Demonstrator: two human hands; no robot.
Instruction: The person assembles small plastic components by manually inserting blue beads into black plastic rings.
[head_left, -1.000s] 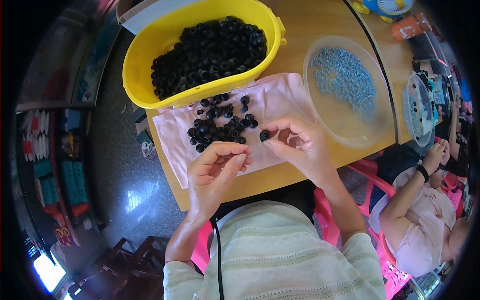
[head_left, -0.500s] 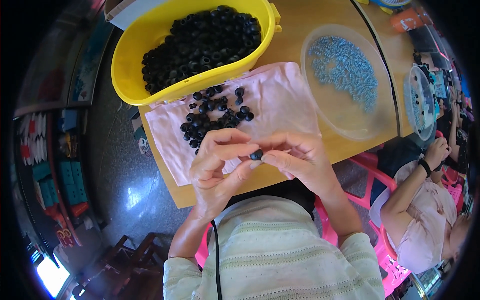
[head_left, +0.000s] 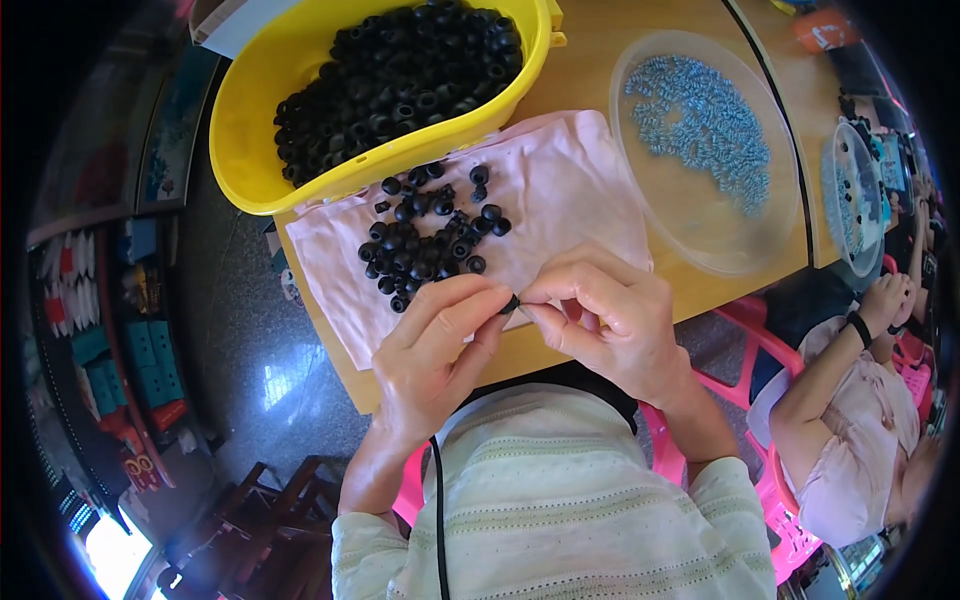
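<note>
Between my two hands, over the near edge of a pink cloth (head_left: pixel 570 190), is a small round black rubber piece (head_left: pixel 511 304), partly covered by fingertips. The thumb and fingers of my left hand (head_left: pixel 430 340) pinch it from the left. From the right, my right hand (head_left: pixel 615 315) is closed in a pinch right against the piece; what its fingertips grip is too small to make out. Just beyond my left hand lies a loose pile of similar black pieces (head_left: pixel 410 245), some showing holes. A yellow tub (head_left: pixel 238 150) heaped with more of them stands behind the pile.
To the right on the wooden table (head_left: pixel 700 325) sits a round clear tray (head_left: pixel 700 250) with many small blue pieces. Farther right are another clear tray (head_left: pixel 872 260) and a seated person (head_left: pixel 850 410) with a dark wristband. Pink chairs (head_left: pixel 780 520) stand beside the table.
My right hand has turned and its fingers have drawn into a tighter pinch at the piece. My left hand still holds it. The view has shifted slightly.
</note>
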